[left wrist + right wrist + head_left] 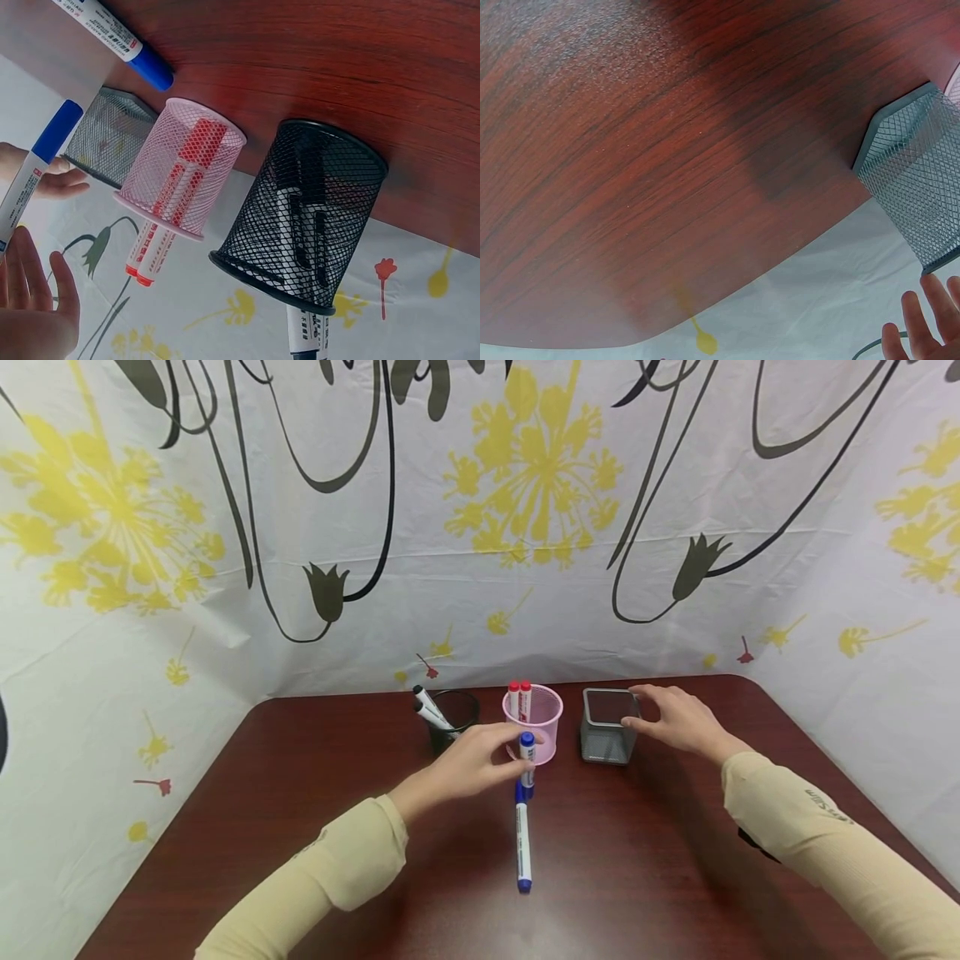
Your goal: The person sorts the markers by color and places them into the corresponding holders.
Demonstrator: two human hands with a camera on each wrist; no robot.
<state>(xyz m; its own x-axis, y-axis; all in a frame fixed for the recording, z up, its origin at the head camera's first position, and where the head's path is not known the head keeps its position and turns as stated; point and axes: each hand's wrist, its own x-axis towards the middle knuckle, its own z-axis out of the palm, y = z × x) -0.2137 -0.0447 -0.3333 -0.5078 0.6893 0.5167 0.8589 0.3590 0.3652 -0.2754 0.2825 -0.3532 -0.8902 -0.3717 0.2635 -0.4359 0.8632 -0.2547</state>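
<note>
My left hand [476,762] pinches a blue-capped whiteboard marker [528,760] upright between thumb and fingers, in front of the pink mesh pen cup [549,739]. In the left wrist view, the same marker [30,172] shows its blue cap end clear of the fingers. A second blue marker [523,847] lies on the table below it. My right hand [678,718] is at the right side of a grey square mesh pen holder [607,742]. Its fingers are spread and fairly straight, with fingertips touching the rim, as the right wrist view also shows.
Two red markers [520,700] stand in the pink cup. Left of it, a black round mesh cup [467,706] holds black-capped markers [433,710]. All three holders stand near the back edge of the dark red wooden table [337,743], before a patterned cloth [420,527].
</note>
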